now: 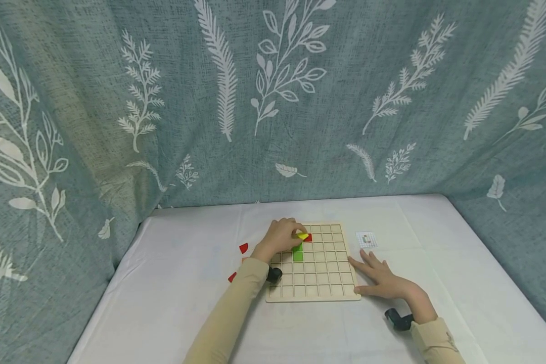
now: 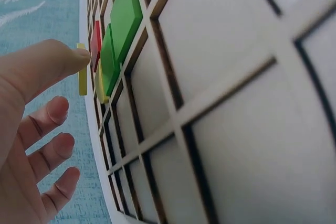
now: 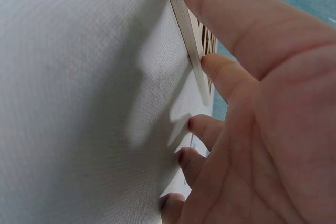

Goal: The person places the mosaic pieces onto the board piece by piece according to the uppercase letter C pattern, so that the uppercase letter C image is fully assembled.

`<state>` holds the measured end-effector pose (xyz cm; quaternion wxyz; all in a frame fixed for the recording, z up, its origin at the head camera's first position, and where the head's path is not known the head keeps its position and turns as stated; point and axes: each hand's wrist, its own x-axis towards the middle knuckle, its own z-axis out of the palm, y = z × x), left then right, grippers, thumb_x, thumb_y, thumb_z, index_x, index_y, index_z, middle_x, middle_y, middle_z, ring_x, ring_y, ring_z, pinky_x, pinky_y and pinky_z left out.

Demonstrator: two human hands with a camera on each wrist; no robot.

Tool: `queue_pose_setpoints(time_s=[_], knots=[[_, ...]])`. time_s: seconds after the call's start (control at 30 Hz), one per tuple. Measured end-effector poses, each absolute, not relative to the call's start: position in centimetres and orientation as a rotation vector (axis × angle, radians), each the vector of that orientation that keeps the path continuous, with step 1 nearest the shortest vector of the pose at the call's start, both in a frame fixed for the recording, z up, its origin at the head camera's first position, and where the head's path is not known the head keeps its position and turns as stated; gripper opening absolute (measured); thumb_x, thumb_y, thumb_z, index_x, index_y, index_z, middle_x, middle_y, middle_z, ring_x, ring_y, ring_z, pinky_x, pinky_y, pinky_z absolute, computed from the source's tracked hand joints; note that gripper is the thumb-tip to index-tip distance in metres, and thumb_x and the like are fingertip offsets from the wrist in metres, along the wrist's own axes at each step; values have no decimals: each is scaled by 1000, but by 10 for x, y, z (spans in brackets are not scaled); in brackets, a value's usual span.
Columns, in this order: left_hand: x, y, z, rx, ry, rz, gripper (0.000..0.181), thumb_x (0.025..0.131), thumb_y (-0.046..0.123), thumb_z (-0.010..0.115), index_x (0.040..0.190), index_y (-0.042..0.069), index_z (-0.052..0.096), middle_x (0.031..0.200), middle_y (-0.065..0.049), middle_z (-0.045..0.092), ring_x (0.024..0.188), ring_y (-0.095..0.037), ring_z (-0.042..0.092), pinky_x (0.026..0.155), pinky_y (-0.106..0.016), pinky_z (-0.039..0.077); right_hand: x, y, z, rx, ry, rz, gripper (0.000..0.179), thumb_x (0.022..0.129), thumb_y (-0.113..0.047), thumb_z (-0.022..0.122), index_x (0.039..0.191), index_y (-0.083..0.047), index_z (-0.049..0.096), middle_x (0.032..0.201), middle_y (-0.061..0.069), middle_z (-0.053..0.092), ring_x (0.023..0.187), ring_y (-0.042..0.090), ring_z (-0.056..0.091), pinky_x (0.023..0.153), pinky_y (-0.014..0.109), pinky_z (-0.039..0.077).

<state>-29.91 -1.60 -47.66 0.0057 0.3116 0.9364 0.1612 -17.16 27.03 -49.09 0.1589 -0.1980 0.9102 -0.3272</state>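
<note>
Left fingers [image 2: 58,59] pinch yellow tile [image 1: 303,236]; right fingers [image 3: 226,74] splay; second yellow tile [image 2: 101,92]: left wrist view only

Blue-green fabric [image 1: 177,91], printed with white fronds and leafy sprigs [image 1: 226,76], hangs in soft folds along the rear, left and right sides. The counter [image 1: 427,227] is covered by a white cloth [image 1: 141,313] with faint creases. Lighting is diffuse and even across the fabric.

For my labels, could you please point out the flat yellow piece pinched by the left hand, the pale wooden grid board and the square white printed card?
Flat yellow piece [image 2: 82,84]: left wrist view, lower end.
Wooden grid board [image 1: 314,299]: head view, front rim.
White printed card [image 1: 366,239]: head view, middle.
</note>
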Motion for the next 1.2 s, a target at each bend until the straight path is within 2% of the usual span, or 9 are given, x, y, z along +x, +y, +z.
queue_pose_setpoints(time_s=[0.2,0.5,0.8,1.0,1.2], knots=[[-300,-11,-476,1008,2900,490,25,83,21,66,107,26,70,82,5,57,70,-11,49,69,-31,35,-172,270,-493,-540,2602,-920,75,85,-38,62,145,-7,29,150,31,3,134,53,-8,99,69,-8],[-300,-5,-476,1017,2860,477,24,85,25,66,109,27,69,81,3,55,68,-11,45,68,-30,31,-172,269,-491,-533,2594,-925,76,85,-38,63,145,-6,29,150,31,2,134,52,-8,99,68,-8],[-300,-4,-475,1037,2857,507,25,84,24,67,109,26,69,80,3,56,68,-11,46,67,-30,31,-171,268,-489,-546,2606,-920,76,84,-37,63,144,-5,30,149,32,3,134,54,-7,99,69,-8],[-300,-6,-476,946,2920,517,31,81,34,70,110,25,68,83,4,57,70,-11,47,68,-31,33,-171,268,-489,-550,2610,-916,76,84,-37,63,144,-5,29,149,33,3,134,54,-7,98,70,-8],[-297,-8,-476,827,3012,485,32,76,46,72,100,24,70,92,2,60,75,-16,50,71,-35,37,-171,267,-489,-551,2609,-917,76,84,-37,64,144,-5,30,149,33,4,134,54,-6,98,70,-7]])
